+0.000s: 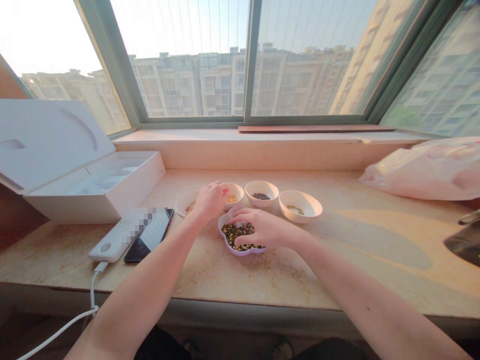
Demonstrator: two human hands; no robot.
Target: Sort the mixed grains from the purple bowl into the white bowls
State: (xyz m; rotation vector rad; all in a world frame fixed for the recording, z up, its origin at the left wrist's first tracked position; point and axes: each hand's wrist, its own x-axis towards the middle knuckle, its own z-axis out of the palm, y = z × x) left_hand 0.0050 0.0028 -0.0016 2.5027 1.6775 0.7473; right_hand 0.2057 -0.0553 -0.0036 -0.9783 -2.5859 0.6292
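My left hand [212, 200] is over the white bowl of yellow beans [235, 194], its fingers curled together and bent down. What they hold, if anything, is too small to make out. A white bowl [181, 205] with reddish bits stands partly behind that hand. My right hand [258, 227] hovers at the lilac scalloped dish [243, 253], thumb and fingers apart, with nothing seen in it. Mixed dark, green and pale beans [234, 234] fill the dish. To the right are a white bowl of black beans [261, 189] and one holding a few greenish beans [300, 205].
At left are an open white box [138, 175], a white power bank [112, 240] with a cable [92, 287], and a dark phone [150, 237]. A plastic bag [423, 170] lies at the right, near a dark object [465, 242]. The window ledge [195, 135] runs behind.
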